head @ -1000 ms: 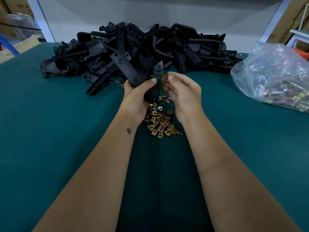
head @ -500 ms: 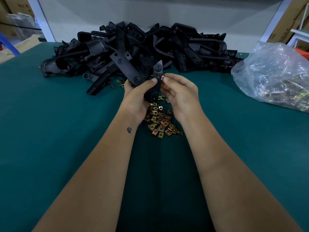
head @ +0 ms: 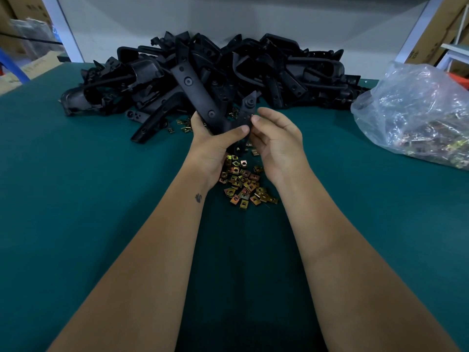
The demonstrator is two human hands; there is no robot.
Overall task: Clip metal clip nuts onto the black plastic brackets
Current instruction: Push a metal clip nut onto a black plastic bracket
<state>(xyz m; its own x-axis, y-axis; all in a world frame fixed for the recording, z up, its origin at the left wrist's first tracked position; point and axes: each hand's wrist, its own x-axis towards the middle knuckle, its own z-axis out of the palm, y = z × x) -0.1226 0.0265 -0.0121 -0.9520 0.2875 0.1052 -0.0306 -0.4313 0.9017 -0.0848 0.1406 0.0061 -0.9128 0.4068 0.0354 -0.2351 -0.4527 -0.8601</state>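
I see a matte black plastic bracket (head: pixel 229 118) held up at the centre of the frame, just above the middle. It is V-shaped: one flat arm with round moulded bosses slants to the upper left, and a shorter arm ends in a pointed tip with a round hole. My left hand (head: pixel 213 143) grips it near the bend, thumb curled across the front and the other fingers wrapped behind. My right hand (head: pixel 276 143) sits just beside the shorter arm, its fingers (head: pixel 256 119) loosely curled, with the tip of the forefinger at the bracket's edge. I cannot tell whether it pinches a clip nut there; nothing metallic shows between the fingertips.

Below the hands, a loose scatter of clip nuts (head: pixel 243 181) lies on the worktop (head: pixel 101 199). They are small, square, folded metal pieces with a brassy, iridescent sheen and a hole in each. A few more lie farther up, beside the left hand.

The worktop is covered in a smooth, dull teal mat. Across the upper middle of the frame sprawls a heap of brackets (head: pixel 253 69), all the same dark, faintly grained plastic, with loops, straps and angular tabs tangled together. At the right edge a crinkled clear plastic bag (head: pixel 416 115) slumps on the mat, with glinting metal pieces visible through the film.
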